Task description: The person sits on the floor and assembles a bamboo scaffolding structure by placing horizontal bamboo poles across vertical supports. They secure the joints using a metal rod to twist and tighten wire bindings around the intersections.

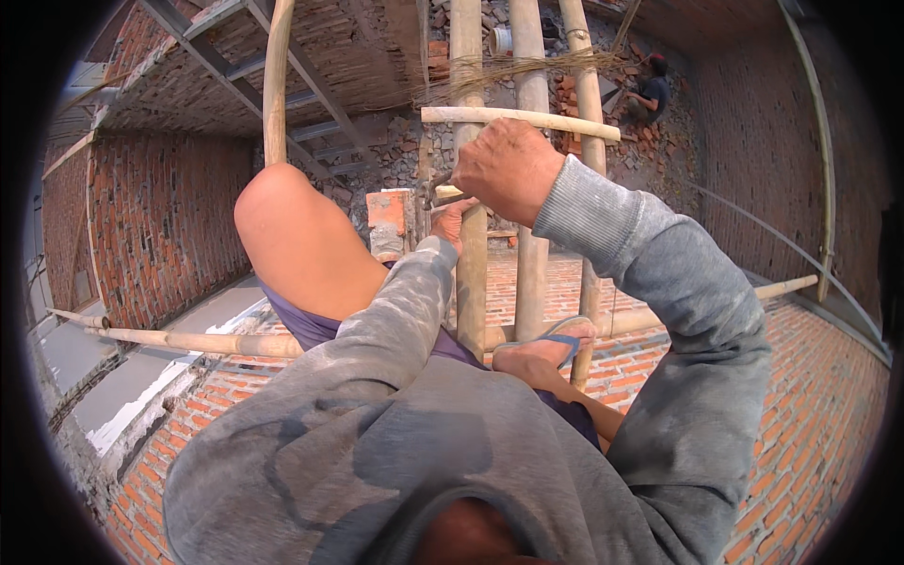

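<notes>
My right hand (508, 169) is closed in a fist above the bamboo poles. A dark metal tool (434, 189), perhaps a hammer, juts out at its left side; the handle is hidden in the fist. A pale wooden stick (461, 115) lies crosswise over the poles, just beyond the fist and partly behind it. Below, my left hand (450, 224) curls against the side of the left bamboo pole (470, 282), its fingertips lying on it. The middle pole (531, 226) and right pole (590, 188) run alongside.
Fibre strands (513, 71) bind the poles farther off. An upright bamboo pole (276, 85) stands beyond my left knee, near a metal ladder (231, 71). A horizontal bamboo pole (202, 340) passes beneath me. Far below, a person (650, 92) crouches among brick rubble (673, 146).
</notes>
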{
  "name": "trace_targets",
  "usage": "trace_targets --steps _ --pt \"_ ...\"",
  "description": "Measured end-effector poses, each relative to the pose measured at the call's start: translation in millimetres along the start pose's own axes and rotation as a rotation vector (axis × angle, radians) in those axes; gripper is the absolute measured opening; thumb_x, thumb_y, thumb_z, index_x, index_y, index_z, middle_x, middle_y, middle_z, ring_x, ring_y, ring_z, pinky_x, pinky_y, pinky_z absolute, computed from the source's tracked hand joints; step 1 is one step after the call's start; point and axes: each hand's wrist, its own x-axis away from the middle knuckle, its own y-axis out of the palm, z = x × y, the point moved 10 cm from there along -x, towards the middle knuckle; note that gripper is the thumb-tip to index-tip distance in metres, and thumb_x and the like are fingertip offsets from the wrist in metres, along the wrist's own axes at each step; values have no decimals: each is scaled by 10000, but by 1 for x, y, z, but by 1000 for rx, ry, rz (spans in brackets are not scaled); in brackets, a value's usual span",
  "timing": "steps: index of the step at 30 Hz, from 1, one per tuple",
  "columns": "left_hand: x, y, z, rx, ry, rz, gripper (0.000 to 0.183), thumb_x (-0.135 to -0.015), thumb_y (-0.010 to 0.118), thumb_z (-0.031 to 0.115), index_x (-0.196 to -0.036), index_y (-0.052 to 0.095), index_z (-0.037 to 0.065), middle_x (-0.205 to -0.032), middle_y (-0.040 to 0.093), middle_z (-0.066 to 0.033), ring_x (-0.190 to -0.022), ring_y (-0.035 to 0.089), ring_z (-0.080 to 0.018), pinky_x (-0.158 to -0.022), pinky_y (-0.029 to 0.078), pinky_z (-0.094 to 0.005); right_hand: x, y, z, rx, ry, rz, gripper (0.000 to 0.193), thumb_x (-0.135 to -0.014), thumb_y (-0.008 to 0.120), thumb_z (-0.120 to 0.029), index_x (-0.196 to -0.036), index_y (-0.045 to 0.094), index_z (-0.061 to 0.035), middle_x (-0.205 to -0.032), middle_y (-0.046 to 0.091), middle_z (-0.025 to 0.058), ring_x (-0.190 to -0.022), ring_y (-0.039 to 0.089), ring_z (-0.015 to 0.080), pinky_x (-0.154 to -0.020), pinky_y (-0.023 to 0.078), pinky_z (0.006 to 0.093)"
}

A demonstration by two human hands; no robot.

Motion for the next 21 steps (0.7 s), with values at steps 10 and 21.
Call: trace_targets --steps 10,21 --pt "-1 20 0 86 -43 -27 444 -806 888 293 -1178 741 101 -1057 766 -71 -948 727 -264 -902 594 -448 203 115 98 -798 535 240 688 -807 580 -3 -1486 608 -115 -886 721 213 -859 723 364 -795 567 471" --pt "3 15 5 -50 -53 63 466 -807 904 391 -1144 729 121 -954 757 -55 -850 724 -266 -807 630 -455 379 323 149 -1895 1554 355 113 -896 577 -19 -841 594 78 -632 551 130 -419 458 174 -378 332 354"
